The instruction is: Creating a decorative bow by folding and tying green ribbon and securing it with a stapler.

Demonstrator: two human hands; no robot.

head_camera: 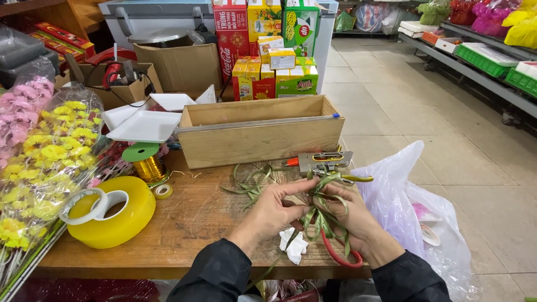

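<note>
My left hand [272, 210] and my right hand [353, 215] meet over the wooden table [190, 223], both gripping a bunch of green ribbon loops [323, 215]. The left thumb and fingers pinch the middle of the loops; the right hand holds them from the other side. Red-handled scissors [338, 254] lie under my right wrist. A crumpled white paper scrap [294, 245] sits just below my hands. More loose green ribbon strands [249, 184] lie on the table beyond my left hand.
A wooden box [257, 131] stands behind, with a metal stapler [324, 161] beside it. A big yellow tape roll [112, 212], a gold wire spool [146, 162], white trays [144, 126] and wrapped flowers [45, 162] lie left. A plastic bag [414, 207] hangs right.
</note>
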